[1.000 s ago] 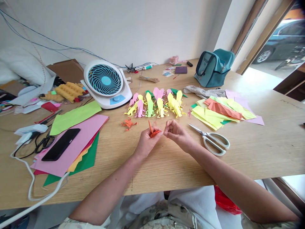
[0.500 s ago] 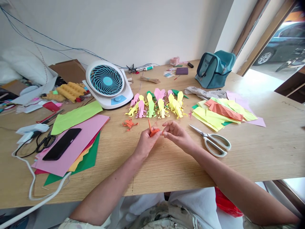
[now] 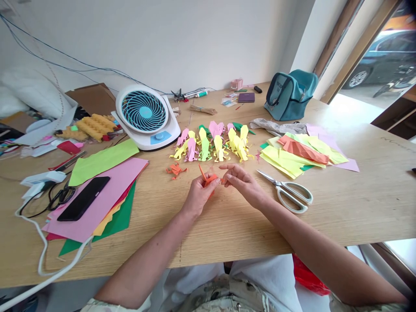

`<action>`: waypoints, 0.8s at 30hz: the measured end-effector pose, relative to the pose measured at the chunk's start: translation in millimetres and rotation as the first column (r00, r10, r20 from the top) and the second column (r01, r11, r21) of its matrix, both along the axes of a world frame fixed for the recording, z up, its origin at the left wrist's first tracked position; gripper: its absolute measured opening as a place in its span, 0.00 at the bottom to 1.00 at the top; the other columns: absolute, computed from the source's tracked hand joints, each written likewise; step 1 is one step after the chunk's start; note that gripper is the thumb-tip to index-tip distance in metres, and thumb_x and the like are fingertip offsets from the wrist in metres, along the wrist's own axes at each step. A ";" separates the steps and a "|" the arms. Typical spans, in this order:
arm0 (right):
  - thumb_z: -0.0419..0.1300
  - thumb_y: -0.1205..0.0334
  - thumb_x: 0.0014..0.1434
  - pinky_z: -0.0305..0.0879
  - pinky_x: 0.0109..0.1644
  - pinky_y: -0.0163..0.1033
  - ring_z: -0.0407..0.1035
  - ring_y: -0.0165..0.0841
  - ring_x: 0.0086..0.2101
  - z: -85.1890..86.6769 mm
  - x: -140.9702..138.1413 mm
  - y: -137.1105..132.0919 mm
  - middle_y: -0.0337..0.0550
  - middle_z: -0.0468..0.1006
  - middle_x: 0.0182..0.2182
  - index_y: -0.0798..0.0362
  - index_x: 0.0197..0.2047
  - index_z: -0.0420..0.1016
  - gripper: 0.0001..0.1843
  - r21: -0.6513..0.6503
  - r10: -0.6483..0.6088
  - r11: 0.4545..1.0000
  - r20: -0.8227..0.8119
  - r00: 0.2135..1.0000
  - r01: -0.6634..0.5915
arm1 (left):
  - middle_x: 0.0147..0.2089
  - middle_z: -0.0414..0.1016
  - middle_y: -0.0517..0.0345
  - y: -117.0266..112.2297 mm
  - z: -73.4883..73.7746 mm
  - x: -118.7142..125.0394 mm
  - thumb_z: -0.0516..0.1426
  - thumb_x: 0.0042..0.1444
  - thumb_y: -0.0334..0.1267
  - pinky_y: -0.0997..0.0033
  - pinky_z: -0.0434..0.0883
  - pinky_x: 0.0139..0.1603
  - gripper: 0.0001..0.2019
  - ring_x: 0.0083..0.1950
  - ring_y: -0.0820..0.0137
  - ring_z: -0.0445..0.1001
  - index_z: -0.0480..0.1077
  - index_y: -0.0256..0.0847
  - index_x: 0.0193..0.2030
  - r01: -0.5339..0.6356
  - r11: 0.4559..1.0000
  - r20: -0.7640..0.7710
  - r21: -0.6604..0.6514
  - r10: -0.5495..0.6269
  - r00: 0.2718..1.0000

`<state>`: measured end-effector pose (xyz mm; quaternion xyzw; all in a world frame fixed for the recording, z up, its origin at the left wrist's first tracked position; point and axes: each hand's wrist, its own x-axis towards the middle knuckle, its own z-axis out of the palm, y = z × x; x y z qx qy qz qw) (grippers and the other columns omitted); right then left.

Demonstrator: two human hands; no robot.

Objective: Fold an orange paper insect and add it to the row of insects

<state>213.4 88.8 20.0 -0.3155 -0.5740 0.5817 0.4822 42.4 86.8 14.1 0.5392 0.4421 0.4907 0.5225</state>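
Head view — left hand (image 3: pixel 199 193) and right hand (image 3: pixel 242 181) both pinch orange paper figure (image 3: pixel 209 178).

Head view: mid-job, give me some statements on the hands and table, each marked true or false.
1. The left hand and right hand both pinch the orange folded paper. True.
2. The right hand's grip is on the scissors. False: the scissors lie untouched on the table, right of that hand.
3. The black phone rests on the pink sheet. True.
4. The small orange figure lies right of both hands. False: it lies left of the left hand.
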 end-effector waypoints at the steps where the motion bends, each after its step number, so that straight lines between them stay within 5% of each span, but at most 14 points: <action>1: 0.60 0.49 0.62 0.64 0.45 0.41 0.68 0.32 0.36 1.2 0.8 -0.2 0.37 0.72 0.32 0.49 0.51 0.70 0.19 -0.006 -0.020 1.000 0.002 1.000 0.020 | 0.31 0.71 0.62 0.3 -0.1 -0.2 0.64 0.50 0.41 0.75 0.64 0.38 0.09 0.33 0.74 0.66 0.74 0.38 0.33 -0.011 1.000 0.027 -0.021 0.011 1.000; 10: 0.65 0.48 0.57 0.63 0.42 0.39 0.66 0.30 0.33 -3.9 -2.4 2.2 0.36 0.72 0.31 0.50 0.48 0.70 0.20 -0.053 -0.150 0.987 0.046 0.988 0.152 | 0.36 0.74 0.62 1.4 -0.4 2.5 0.67 0.45 0.37 0.74 0.68 0.40 0.19 0.34 0.75 0.70 0.72 0.38 0.45 -0.064 0.993 0.142 -0.098 0.078 0.987; 16: 0.69 0.45 0.51 0.61 0.39 0.38 0.66 0.29 0.32 -9.9 -8.2 2.7 0.38 0.74 0.31 0.53 0.36 0.73 0.20 -0.203 0.005 0.979 0.012 1.000 -0.003 | 0.37 0.77 0.59 1.2 -3.3 3.8 0.71 0.42 0.42 0.72 0.70 0.42 0.20 0.35 0.74 0.73 0.72 0.36 0.39 0.004 0.993 0.219 -0.121 0.023 0.976; 24: 0.72 0.45 0.47 0.58 0.36 0.36 0.62 0.26 0.28 -15.0 -6.3 6.7 0.34 0.70 0.25 0.53 0.30 0.72 0.21 -0.263 -0.117 0.961 -0.097 0.988 0.087 | 0.36 0.77 0.59 -0.9 -1.3 2.0 0.70 0.46 0.45 0.74 0.69 0.39 0.17 0.36 0.74 0.72 0.76 0.37 0.38 0.072 0.986 0.218 -0.149 -0.038 0.975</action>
